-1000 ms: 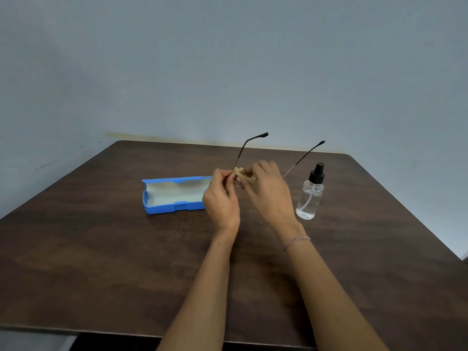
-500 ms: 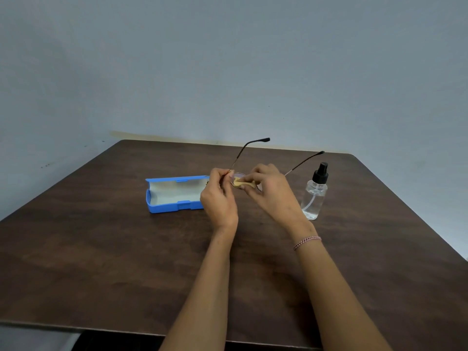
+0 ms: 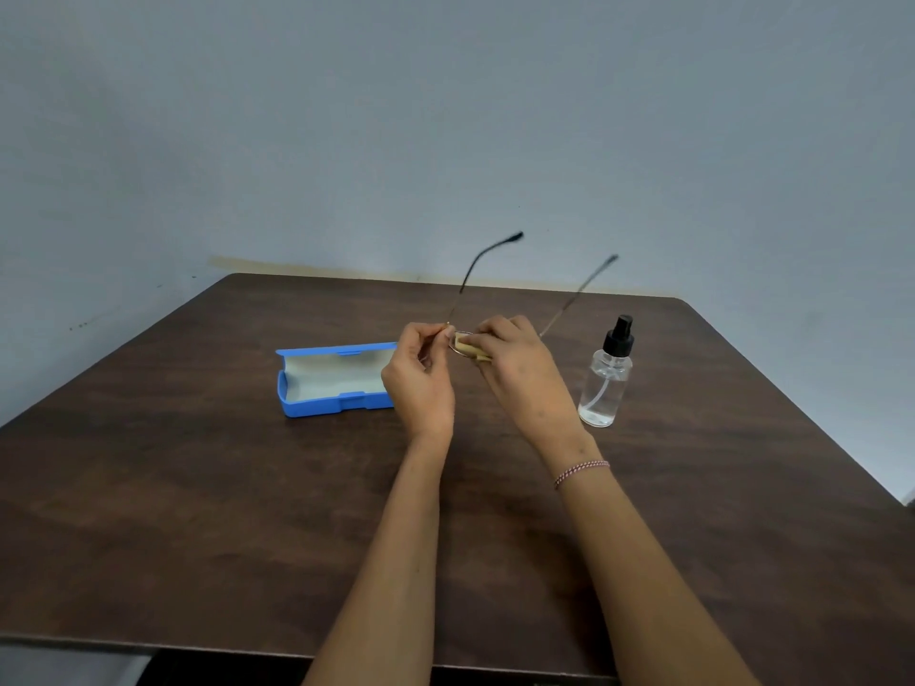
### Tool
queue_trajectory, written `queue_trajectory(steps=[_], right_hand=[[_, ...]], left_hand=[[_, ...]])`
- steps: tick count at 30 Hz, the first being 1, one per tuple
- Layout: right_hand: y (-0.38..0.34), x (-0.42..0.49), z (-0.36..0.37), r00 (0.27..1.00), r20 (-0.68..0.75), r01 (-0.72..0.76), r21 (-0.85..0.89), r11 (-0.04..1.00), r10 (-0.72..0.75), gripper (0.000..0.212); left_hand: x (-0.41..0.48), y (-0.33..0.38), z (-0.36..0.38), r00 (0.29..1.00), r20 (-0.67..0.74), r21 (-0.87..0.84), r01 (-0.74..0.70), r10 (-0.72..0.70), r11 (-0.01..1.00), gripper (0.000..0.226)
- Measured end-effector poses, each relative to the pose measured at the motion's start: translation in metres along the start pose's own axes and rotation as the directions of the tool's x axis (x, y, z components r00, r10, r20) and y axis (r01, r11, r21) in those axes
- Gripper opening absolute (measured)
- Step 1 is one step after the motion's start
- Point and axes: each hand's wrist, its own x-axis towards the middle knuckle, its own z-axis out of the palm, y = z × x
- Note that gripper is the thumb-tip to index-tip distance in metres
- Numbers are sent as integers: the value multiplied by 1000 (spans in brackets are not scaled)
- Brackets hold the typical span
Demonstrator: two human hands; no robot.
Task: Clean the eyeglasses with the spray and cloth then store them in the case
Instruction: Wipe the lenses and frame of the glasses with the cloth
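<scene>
Tilted higher than half a second ago: eyeglasses [image 3: 461, 292] temples, held above desk [image 3: 198, 512] between case [image 3: 327, 383] and spray bottle [image 3: 606, 383]. Left hand [image 3: 418, 383] pinching hinge; right hand [image 3: 520, 373] pinching tan cloth [image 3: 468, 348] on lens. Light, fragile wire frame; grip rim gently.

Both forearms [image 3: 396, 561] were bare along their whole visible length. The right hand [image 3: 525, 383] had a thin bracelet [image 3: 582, 472] at its wrist, a twisted thread of pink-red and white. The left hand [image 3: 421, 388] and its wrist were bare.
</scene>
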Motion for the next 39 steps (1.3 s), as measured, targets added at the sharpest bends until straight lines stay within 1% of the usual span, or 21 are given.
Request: queue_trajectory(steps=[2,4,6,8,11,14,16,19,21,24,26,28,29,30,31,33,34,35,36,37,39], right_hand=[[2,0,1,998,-61,24,-29,999,-25,22],[4,-1,-1,995,-97,26,-36,999,-30,22],[5,-1,-3,992,-125,27,-49,998,-33,25],[6,-3,-6,987,-155,24,-34,999,-29,27],[6,-4,-8,980,-201,21,18,1000,-17,28],[8,-5,-9,972,-234,6,80,997,13,32],[10,-5,-9,969,-248,3,102,995,23,29],[13,-4,-7,966,-258,4,108,994,24,29],[14,-3,-6,971,-238,13,122,992,17,28],[17,-1,-3,983,-180,39,118,992,-17,29],[19,1,-3,989,-145,13,187,982,15,28],[20,2,-5,985,-106,-93,345,934,138,24],[21,3,-8,972,-66,-173,450,876,226,22],[22,3,-11,947,6,-270,562,782,322,21],[22,3,-15,908,109,-368,668,647,404,21],[21,3,-20,816,320,-497,814,301,482,15],[21,2,-21,776,398,-514,848,126,489,11],[20,3,-23,742,459,-508,861,-38,489,12],[21,3,-24,714,505,-485,856,-178,485,16],[21,4,-27,694,541,-455,841,-293,475,20],[22,5,-31,660,592,-384,795,-470,463,18]], left_hand=[[2,2,0,987,47,-173,161,-155,972,9],[4,5,-1,942,144,-382,336,-303,861,7],[6,5,-2,883,277,-504,469,-379,725,6],[7,6,-1,813,419,-517,580,-405,629,14],[5,10,1,712,582,-476,690,-392,546,36],[5,11,3,667,667,-476,724,-332,499,45],[7,9,3,651,696,-469,731,-303,495,49],[14,1,4,638,726,-462,728,-256,506,63],[19,-8,5,636,740,-472,723,-220,504,71],[24,-15,5,639,739,-472,716,-213,514,78],[26,-17,6,650,725,-467,707,-227,532,78],[27,-19,8,665,705,-468,698,-248,542,76],[27,-19,8,673,692,-476,696,-259,538,76],[28,-20,8,681,682,-487,695,-267,528,75],[29,-20,8,688,673,-498,693,-271,522,75],[30,-20,6,704,657,-514,680,-268,523,77],[30,-19,6,710,653,-520,674,-266,524,78],[30,-17,5,712,650,-522,673,-265,525,76],[29,-15,5,712,649,-523,673,-268,523,71],[28,-12,4,712,646,-524,675,-273,520,63],[27,-9,3,706,648,-522,685,-287,507,45]])
